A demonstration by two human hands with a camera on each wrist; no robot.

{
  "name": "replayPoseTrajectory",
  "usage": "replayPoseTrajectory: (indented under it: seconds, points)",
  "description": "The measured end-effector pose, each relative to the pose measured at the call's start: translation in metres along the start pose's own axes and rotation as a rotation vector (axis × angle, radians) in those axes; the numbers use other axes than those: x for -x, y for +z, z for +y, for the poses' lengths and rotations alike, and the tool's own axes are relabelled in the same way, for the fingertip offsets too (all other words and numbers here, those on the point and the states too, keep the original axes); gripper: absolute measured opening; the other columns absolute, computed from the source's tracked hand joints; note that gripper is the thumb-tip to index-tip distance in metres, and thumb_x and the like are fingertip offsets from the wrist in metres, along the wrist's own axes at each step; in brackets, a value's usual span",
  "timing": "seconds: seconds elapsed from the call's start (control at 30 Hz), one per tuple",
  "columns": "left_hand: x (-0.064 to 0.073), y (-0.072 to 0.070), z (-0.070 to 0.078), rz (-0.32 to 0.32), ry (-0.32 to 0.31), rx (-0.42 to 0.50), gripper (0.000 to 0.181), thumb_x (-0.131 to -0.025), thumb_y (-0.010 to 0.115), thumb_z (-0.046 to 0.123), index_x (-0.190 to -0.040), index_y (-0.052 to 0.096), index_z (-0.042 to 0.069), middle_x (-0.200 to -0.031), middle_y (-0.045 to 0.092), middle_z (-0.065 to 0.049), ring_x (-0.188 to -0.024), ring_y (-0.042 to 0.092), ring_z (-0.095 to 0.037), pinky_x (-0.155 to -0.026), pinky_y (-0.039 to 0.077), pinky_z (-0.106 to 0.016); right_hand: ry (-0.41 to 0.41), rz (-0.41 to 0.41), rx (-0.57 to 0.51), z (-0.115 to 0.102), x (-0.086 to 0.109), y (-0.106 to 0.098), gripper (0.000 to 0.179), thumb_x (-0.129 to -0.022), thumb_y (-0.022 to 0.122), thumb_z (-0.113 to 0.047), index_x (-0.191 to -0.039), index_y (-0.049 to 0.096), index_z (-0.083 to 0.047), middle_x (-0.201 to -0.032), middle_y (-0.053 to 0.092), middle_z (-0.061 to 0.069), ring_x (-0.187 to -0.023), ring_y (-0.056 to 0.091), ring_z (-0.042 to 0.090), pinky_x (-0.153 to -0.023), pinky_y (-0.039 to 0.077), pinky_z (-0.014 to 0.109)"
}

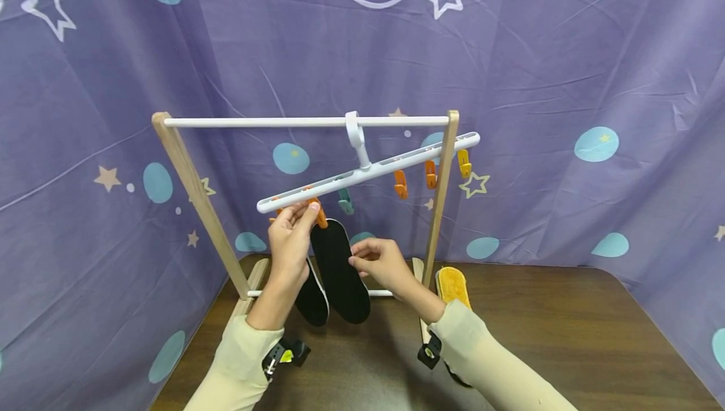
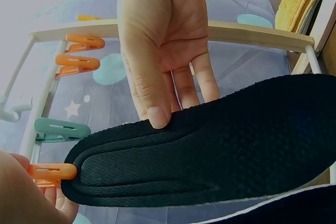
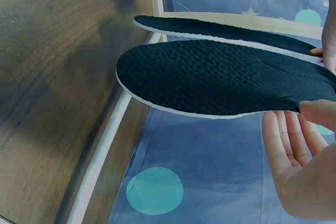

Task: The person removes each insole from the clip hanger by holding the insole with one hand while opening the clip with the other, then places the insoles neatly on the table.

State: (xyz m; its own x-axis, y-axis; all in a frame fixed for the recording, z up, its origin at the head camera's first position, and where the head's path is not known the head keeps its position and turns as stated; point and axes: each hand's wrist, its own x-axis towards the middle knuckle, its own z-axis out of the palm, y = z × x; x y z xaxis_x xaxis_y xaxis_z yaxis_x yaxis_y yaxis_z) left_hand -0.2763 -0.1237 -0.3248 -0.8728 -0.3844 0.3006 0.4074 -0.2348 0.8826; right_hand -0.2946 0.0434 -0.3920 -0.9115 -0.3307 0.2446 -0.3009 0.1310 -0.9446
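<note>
My left hand (image 1: 289, 244) pinches an orange clip (image 2: 52, 171) under the low left part of a white hanger (image 1: 362, 175). The clip's tip overlaps the upper end of a black insole (image 1: 340, 275), which hangs down. With thumb and fingers, my right hand (image 1: 385, 266) pinches that insole's side edge, seen also in the right wrist view. A second black insole (image 1: 313, 301) with a white rim hangs just left of it; my left hand partly hides its top. A green clip (image 1: 345, 202) hangs beside the held one.
The hanger hooks over the white top bar (image 1: 255, 123) of a wooden rack (image 1: 198, 209), tilted up to the right. Two orange clips (image 1: 401, 184) and a yellow clip (image 1: 464, 163) hang on its right half. A yellow fuzzy item (image 1: 453, 284) lies on the brown table (image 1: 566, 335).
</note>
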Motion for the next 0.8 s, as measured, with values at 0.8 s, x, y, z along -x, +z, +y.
replayPoseTrajectory:
  seconds: [0.8]
  points:
    - [-0.0002, 0.0046, -0.0008, 0.049, -0.008, 0.0, 0.023, -0.097, 0.066, 0.003, -0.116, 0.066, -0.008, -0.087, 0.07, 0.01, -0.084, 0.064, -0.004, -0.078, 0.056, -0.017, -0.009, 0.001, -0.003, 0.0025, 0.002, 0.0014, 0.014, -0.09, 0.073, -0.001, -0.102, 0.071, 0.008, -0.095, 0.074, 0.024, -0.074, 0.068, 0.011, -0.066, 0.063, 0.03]
